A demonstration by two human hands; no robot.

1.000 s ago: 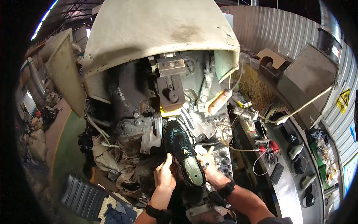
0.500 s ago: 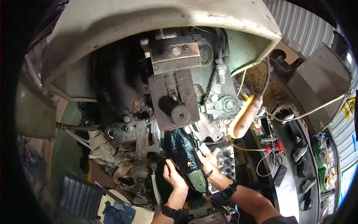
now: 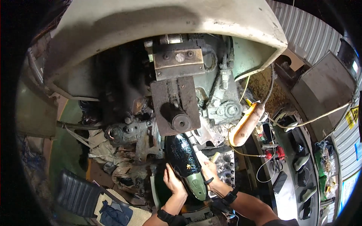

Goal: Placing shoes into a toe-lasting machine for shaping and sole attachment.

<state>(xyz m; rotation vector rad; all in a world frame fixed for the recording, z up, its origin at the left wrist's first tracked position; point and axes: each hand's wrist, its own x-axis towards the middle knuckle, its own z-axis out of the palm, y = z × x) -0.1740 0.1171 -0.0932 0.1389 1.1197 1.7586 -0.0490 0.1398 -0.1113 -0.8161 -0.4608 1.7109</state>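
Observation:
A glossy black shoe upper (image 3: 182, 152) stretched on a green shoe last (image 3: 197, 185) lies between my two hands. Its far end sits below the dark metal block (image 3: 174, 101) of a machine; whether they touch is hidden. My left hand (image 3: 174, 181) cups its left side, fingers pointing away from me. Against the right side, near the green end, presses my right hand (image 3: 210, 171). Something whitish shows around that hand's fingertips, too unclear to name. Both wrists wear dark bands.
A pale machine hood (image 3: 166, 22) arches overhead. To the right hang a glowing lamp (image 3: 247, 124) and its cables. Beyond it, a rack (image 3: 301, 180) carries several shoes and lasts. A black chair (image 3: 77, 194) stands at lower left, near crumpled cloth (image 3: 103, 152).
The whole view has shifted slightly, with the machine lower in the picture. Both hands keep their hold on the shoe upper, whose near end has swung a little to the left.

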